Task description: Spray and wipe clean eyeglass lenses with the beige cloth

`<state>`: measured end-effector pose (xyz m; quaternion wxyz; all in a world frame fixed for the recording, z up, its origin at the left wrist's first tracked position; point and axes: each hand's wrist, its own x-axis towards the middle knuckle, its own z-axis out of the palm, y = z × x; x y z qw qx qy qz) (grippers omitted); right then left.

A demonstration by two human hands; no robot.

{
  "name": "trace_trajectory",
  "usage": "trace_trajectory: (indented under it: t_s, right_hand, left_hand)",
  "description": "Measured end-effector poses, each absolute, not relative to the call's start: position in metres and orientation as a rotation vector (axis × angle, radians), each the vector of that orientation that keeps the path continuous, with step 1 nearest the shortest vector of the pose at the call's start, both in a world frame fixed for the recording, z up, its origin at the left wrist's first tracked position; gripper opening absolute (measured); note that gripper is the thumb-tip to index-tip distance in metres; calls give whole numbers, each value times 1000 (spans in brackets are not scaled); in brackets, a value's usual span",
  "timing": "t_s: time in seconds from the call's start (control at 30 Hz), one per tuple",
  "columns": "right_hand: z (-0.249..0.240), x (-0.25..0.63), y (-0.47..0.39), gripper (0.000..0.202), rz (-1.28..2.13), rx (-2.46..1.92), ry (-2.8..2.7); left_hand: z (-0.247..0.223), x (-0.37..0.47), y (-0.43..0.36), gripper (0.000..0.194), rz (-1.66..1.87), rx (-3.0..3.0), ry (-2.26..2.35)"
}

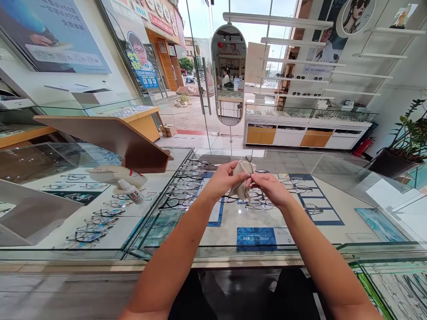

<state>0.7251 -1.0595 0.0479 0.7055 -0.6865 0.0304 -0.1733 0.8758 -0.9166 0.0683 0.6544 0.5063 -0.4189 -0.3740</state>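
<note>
Over the glass display counter (227, 240), both hands meet in front of me. My left hand (226, 178) is closed on a beige cloth (240, 171), part of which hangs below the fingers. My right hand (269, 186) pinches a thin dark pair of glasses (249, 159) at the cloth's right edge; the fingers and cloth hide most of the frame. Beneath the hands, several pairs of glasses lie in and on the counter, some in a row (182, 189) to the left.
A white bottle (130, 191) and a pale duck-like figure (116, 175) stand left, by a brown wooden stand (133, 146). A white box (33, 218) is at the near left. An oval mirror (229, 75) stands beyond the counter, a potted plant (396, 155) far right.
</note>
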Motion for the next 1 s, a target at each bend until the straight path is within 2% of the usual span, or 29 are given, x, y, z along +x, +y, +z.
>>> trace_trajectory:
  t_s: [0.27, 0.47, 1.0]
  right_hand:
    - [49, 726, -1057, 50, -321, -1346, 87]
    - [51, 726, -1055, 49, -360, -1353, 85]
    - [45, 727, -1055, 48, -276, -1287, 51]
  left_hand:
    - [72, 876, -913, 56, -869, 1132, -1019]
    - [71, 874, -915, 60, -773, 1166, -930]
    - [68, 867, -917, 52, -639, 1232, -959]
